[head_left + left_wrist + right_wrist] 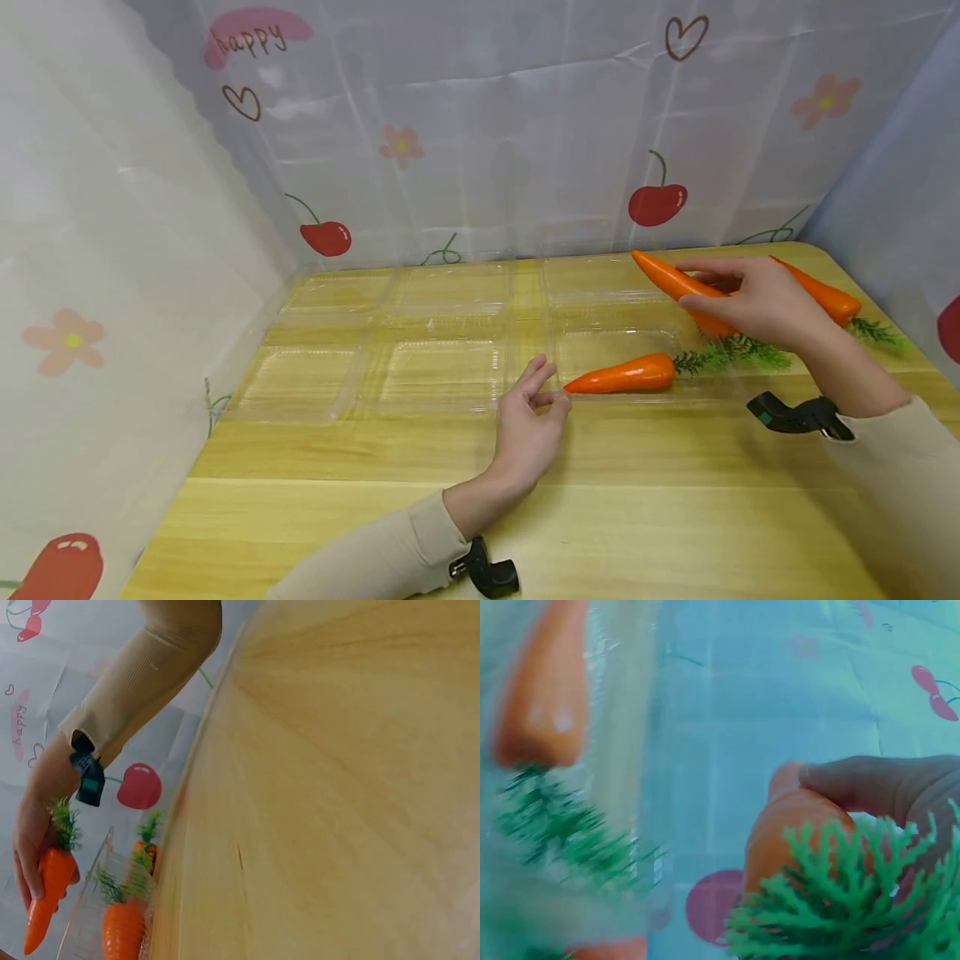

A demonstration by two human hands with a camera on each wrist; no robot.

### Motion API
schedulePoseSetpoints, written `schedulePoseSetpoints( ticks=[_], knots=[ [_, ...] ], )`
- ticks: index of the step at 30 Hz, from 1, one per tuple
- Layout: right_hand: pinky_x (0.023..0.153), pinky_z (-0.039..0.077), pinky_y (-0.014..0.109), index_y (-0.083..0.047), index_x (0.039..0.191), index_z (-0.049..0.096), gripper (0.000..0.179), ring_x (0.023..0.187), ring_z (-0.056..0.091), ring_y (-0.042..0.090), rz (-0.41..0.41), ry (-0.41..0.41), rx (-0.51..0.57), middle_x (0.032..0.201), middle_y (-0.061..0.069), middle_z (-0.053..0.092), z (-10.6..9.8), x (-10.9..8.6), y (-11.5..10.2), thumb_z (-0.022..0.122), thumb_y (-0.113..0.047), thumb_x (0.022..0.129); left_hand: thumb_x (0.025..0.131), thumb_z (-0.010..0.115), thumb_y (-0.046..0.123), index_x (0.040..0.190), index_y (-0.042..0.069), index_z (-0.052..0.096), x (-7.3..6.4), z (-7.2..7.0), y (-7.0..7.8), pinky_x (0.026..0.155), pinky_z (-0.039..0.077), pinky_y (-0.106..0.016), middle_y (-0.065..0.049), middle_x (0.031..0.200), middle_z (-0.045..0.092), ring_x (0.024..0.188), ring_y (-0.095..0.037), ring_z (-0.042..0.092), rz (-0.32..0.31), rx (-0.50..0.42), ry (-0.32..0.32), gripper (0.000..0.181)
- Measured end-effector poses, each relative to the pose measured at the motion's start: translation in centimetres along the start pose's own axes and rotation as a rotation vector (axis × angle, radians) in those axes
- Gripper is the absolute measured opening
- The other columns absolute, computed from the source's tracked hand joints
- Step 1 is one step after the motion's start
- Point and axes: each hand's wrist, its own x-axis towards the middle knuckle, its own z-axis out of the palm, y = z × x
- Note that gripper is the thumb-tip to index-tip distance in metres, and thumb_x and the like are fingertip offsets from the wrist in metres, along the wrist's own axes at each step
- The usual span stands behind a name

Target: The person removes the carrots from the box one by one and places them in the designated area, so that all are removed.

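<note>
My right hand (772, 300) grips an orange carrot (667, 279) with green leaves, raised above a clear plastic box (600, 337); its tip points to the back left. A second carrot (626, 375) lies in the front of that box, tip to the left and leaves to the right. At the box's front left corner my left hand (528, 433) pinches the rim between thumb and forefinger, its other fingers extended. The held carrot (51, 881) and the lying carrot (122, 930) show in the left wrist view. In the right wrist view, leaves (832, 900) partly hide the held carrot.
A third carrot (828, 300) lies at the table's right, partly behind my right hand. More clear plastic boxes (442, 375) with raised rims stand on the left of the wooden table (645, 500). A printed curtain (510, 108) closes off the back and sides.
</note>
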Motion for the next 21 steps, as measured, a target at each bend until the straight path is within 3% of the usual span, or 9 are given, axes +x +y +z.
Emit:
schedulePoseSetpoints(
  ticks=[5, 7, 12, 15, 18, 21],
  knots=[
    [0.06, 0.051, 0.024, -0.012, 0.15, 0.055, 0.066, 0.103, 0.063, 0.032, 0.044, 0.04, -0.043, 0.135, 0.027, 0.064, 0.0, -1.6, 1.9, 0.069, -0.05, 0.097, 0.094, 0.066, -0.001, 0.142, -0.002, 0.059, 0.0, 0.0, 0.0, 0.072, 0.053, -0.011, -0.007, 0.161, 0.046, 0.095, -0.009, 0.064, 0.012, 0.001, -0.001, 0.049],
    [0.059, 0.051, 0.023, -0.011, 0.149, 0.056, 0.067, 0.099, 0.065, 0.025, 0.068, 0.06, -0.039, 0.135, 0.028, 0.064, 0.1, -2.2, 2.7, 0.069, -0.05, 0.096, 0.094, 0.066, -0.001, 0.142, -0.002, 0.059, -0.1, 0.0, 0.0, 0.071, 0.053, -0.011, -0.007, 0.161, 0.046, 0.095, -0.01, 0.064, 0.011, -0.003, 0.0, 0.049],
    [0.052, 0.05, 0.028, -0.006, 0.146, 0.057, 0.066, 0.073, 0.062, 0.009, 0.112, 0.099, -0.038, 0.126, 0.031, 0.067, 0.5, -3.6, 4.9, 0.071, -0.046, 0.096, 0.094, 0.066, -0.001, 0.142, -0.001, 0.059, -0.2, 0.0, -0.1, 0.07, 0.053, -0.011, -0.006, 0.161, 0.046, 0.096, -0.01, 0.064, -0.002, -0.01, 0.001, 0.049],
    [0.054, 0.049, 0.029, -0.002, 0.145, 0.057, 0.068, 0.079, 0.067, 0.024, 0.133, 0.105, -0.047, 0.122, 0.034, 0.067, 0.8, -4.3, 6.1, 0.072, -0.047, 0.095, 0.094, 0.066, -0.001, 0.142, -0.002, 0.06, -0.2, 0.0, -0.1, 0.07, 0.053, -0.011, -0.007, 0.161, 0.046, 0.096, -0.01, 0.065, 0.001, -0.006, 0.003, 0.049],
    [0.06, 0.048, 0.029, -0.002, 0.145, 0.058, 0.071, 0.095, 0.067, 0.041, 0.149, 0.114, -0.052, 0.123, 0.035, 0.066, 1.2, -4.8, 7.0, 0.072, -0.05, 0.094, 0.094, 0.066, 0.0, 0.142, -0.002, 0.06, -0.1, 0.1, -0.2, 0.071, 0.053, -0.011, -0.008, 0.161, 0.046, 0.097, -0.01, 0.065, 0.003, -0.004, 0.002, 0.048],
    [0.061, 0.047, 0.026, -0.001, 0.144, 0.057, 0.071, 0.101, 0.064, 0.048, 0.148, 0.133, -0.068, 0.119, 0.036, 0.067, 1.6, -5.3, 7.8, 0.071, -0.049, 0.095, 0.094, 0.066, -0.001, 0.142, -0.002, 0.06, -0.1, 0.1, -0.1, 0.072, 0.054, -0.01, -0.007, 0.161, 0.045, 0.097, -0.01, 0.065, 0.001, -0.009, 0.0, 0.049]
  ],
)
